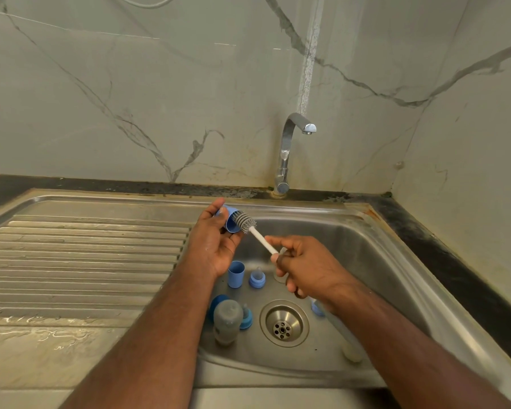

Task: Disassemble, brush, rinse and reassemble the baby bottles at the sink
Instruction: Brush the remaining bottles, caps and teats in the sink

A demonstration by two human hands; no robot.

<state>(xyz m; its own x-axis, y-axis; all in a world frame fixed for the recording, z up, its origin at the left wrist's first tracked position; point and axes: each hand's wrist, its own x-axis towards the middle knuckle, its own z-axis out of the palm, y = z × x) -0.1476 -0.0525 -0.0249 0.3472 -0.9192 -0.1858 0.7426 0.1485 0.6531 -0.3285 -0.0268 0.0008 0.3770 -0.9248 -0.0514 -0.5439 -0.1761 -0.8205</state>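
- Left hand [211, 242] fingers [216, 208] curl around a blue cap [230, 224], grasping it above the sink [366, 261].
- Right hand [303, 265] fingers [278, 242] pinch the white handle of a brush [250, 227]; its grey bristle head sits in the cap's mouth, at 10 o'clock from that hand.
- In the basin: another blue cap [236, 273], a teat ring [257, 279], a cloudy bottle [227, 321] at 9 o'clock from the drain [283, 323].
- No readable writing.

I see two bare forearms reaching in from the bottom edge, uncovered all the way to where the view cuts them off. The left hand [211, 243] and the right hand [303, 265] are bare too. The nails that show are cut short.
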